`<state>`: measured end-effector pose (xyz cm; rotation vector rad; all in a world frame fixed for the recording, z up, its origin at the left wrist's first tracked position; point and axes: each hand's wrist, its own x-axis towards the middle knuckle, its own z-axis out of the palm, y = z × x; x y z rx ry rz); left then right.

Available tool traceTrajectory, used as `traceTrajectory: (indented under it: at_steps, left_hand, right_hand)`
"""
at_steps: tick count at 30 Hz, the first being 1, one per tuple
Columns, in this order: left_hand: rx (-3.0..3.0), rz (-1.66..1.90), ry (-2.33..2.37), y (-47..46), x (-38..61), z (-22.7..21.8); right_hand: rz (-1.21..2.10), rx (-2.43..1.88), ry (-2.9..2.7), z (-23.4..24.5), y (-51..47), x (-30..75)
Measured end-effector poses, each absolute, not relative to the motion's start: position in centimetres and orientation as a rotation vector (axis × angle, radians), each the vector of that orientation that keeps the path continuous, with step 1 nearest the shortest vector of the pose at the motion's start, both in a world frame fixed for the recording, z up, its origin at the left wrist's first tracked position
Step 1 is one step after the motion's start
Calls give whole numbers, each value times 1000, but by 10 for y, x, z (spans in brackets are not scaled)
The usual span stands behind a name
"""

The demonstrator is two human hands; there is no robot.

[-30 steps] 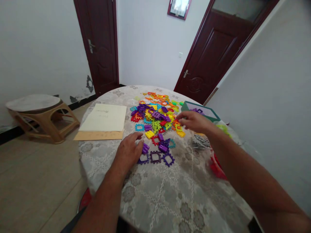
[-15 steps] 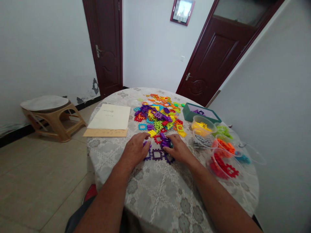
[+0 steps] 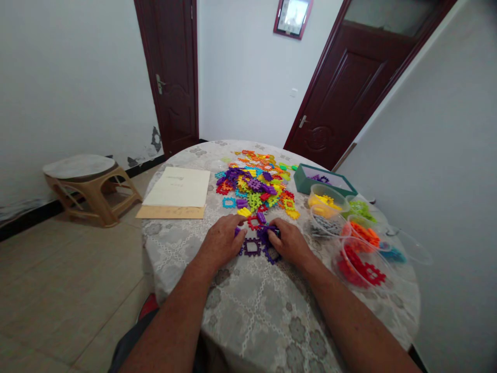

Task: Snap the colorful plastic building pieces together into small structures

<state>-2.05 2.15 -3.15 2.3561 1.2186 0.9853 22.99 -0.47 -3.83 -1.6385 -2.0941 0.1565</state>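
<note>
Two bare hands are on the near part of a round table with a gray flower cloth. The left hand is bent down at the edge of the purple plastic pieces, and I cannot tell if its fingers grip one. The right hand has its fingers curled closed on those pieces. A purple square frame lies flat between the hands.

Farther on is a big messy pile of bright plastic pieces. To the left are a cream paper on a brown envelope. To the right are clear bowls of red pieces, orange pieces, gray pieces and yellow pieces. Behind them is a green box.
</note>
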Motion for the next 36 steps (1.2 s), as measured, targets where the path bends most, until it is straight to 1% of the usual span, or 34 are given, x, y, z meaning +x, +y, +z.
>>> traceTrajectory:
  at_steps: [4, 7, 9, 12, 15, 20, 23, 26, 31, 36]
  left_hand:
    - [2368, 974, 1227, 21, -21, -32]
    - [2345, 995, 1219, 21, -21, -32]
    - [2295, 1022, 1187, 20, -21, -31]
    - [2166, 1067, 1118, 17, -18, -25]
    - [2041, 1068, 1069, 14, -15, -17]
    - [1916, 996, 950, 12, -16, -8]
    - [1767, 1029, 865, 16, -18, -9]
    - [1683, 1041, 839, 19, -19, -13]
    - [1781, 958, 957, 19, -20, -17]
    - [1492, 963, 907, 17, -20, -9]
  right_hand:
    - [178, -1576, -2093, -41, -3, 229]
    - [265, -1531, -1964, -38, -2, 229]
    - [435, -1552, -1743, -34, -3, 227]
    - [825, -1487, -1403, -26, -5, 218]
    - [1121, -1321, -1288, -24, -12, 200]
    - [1345, -1128, -1289, -29, -21, 174]
    - [1459, -1001, -1205, -29, -22, 171]
    - [1508, -954, -1163, -28, -21, 172]
    - [1399, -1087, -1220, -29, -21, 169]
    - [1322, -1140, -1175, -25, -21, 169]
